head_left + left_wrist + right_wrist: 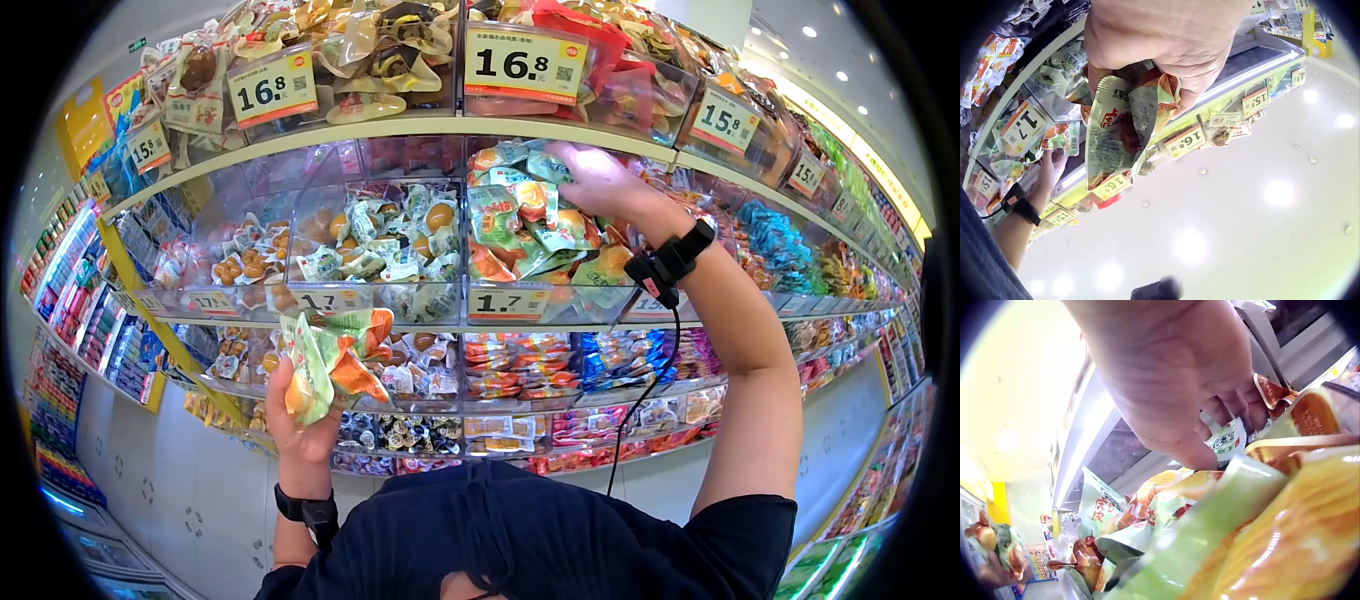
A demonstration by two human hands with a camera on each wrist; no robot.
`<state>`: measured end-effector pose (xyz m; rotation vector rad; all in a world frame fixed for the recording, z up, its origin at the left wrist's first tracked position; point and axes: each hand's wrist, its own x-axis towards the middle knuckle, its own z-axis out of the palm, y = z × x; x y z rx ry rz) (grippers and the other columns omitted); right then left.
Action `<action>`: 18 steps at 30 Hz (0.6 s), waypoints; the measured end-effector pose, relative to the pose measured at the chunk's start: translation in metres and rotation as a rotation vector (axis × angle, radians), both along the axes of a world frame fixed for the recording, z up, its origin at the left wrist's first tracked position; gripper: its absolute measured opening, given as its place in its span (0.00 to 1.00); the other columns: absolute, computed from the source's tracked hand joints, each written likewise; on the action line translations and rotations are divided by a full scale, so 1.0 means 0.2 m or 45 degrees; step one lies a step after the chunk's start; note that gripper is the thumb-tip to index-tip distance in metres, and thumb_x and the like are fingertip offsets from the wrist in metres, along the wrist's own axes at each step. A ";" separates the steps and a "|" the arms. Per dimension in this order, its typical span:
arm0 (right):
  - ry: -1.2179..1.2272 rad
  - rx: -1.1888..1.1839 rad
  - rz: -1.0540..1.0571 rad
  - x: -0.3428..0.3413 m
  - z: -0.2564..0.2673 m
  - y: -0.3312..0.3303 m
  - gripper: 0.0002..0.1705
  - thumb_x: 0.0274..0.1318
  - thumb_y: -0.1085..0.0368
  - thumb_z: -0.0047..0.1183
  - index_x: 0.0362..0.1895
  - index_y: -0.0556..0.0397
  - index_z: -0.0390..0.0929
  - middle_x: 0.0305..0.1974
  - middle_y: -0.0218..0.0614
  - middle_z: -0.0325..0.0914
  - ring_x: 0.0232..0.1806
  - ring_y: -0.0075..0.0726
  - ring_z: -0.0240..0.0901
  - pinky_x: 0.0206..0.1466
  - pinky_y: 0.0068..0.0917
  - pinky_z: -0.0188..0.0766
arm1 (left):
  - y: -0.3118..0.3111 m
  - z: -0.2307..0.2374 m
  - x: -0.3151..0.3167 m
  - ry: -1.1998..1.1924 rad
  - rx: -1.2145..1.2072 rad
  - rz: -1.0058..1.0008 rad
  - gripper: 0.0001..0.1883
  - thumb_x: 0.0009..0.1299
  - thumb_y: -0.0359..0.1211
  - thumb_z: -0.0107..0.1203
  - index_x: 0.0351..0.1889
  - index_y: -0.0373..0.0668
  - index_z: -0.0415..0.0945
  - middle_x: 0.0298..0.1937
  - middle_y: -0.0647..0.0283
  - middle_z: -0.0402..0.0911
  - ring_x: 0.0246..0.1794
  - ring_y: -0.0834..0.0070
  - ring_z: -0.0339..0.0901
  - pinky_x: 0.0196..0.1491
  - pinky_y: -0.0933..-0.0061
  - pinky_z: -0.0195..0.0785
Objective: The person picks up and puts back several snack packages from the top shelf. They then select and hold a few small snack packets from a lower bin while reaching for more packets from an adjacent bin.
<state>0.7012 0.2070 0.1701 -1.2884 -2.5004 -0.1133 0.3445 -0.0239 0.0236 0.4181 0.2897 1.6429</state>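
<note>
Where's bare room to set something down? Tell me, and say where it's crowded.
Bare: pale tiled floor between the cream-edged tiered shelves and the multicoloured stocked rack at far left. Crowded: the clear plastic bin at the right hand, heaped with shiny green-and-orange packets.

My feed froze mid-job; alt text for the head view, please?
A person's left hand holds green-and-orange snack packaging; the right hand reaches to similar packets above a 1.7 price tag. Stocked shop shelves lie behind.

Tiered shelves [520, 128], pale floor [225, 480], white ceiling [1241, 250], bright round lights [1191, 247]
</note>
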 end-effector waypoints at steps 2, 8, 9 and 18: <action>-0.049 0.074 0.076 0.04 -0.02 -0.02 0.31 0.52 0.69 0.49 0.63 0.53 0.62 0.58 0.54 0.67 0.60 0.55 0.64 0.61 0.41 0.62 | 0.01 0.01 0.01 0.008 -0.018 -0.005 0.21 0.70 0.41 0.51 0.56 0.40 0.70 0.55 0.56 0.77 0.54 0.64 0.75 0.56 0.57 0.71; 0.078 0.195 0.109 0.13 0.07 -0.21 0.23 0.57 0.68 0.48 0.59 0.53 0.67 0.48 0.55 0.74 0.51 0.58 0.70 0.54 0.42 0.66 | 0.02 0.01 0.03 0.073 -0.053 -0.006 0.23 0.68 0.41 0.52 0.57 0.39 0.69 0.53 0.59 0.77 0.53 0.66 0.76 0.55 0.62 0.70; 0.115 0.242 0.140 0.16 0.06 -0.24 0.22 0.57 0.69 0.47 0.57 0.53 0.68 0.47 0.55 0.74 0.50 0.59 0.70 0.53 0.43 0.67 | 0.02 0.02 0.04 0.071 -0.055 0.005 0.22 0.68 0.41 0.52 0.56 0.39 0.69 0.53 0.59 0.77 0.53 0.66 0.76 0.55 0.63 0.70; 0.389 0.406 -0.012 0.39 -0.11 -0.33 0.11 0.57 0.68 0.49 0.45 0.55 0.69 0.33 0.50 0.77 0.36 0.58 0.74 0.37 0.45 0.70 | 0.04 0.03 0.07 0.050 -0.064 0.014 0.21 0.68 0.40 0.52 0.56 0.39 0.69 0.53 0.59 0.77 0.53 0.67 0.76 0.55 0.65 0.71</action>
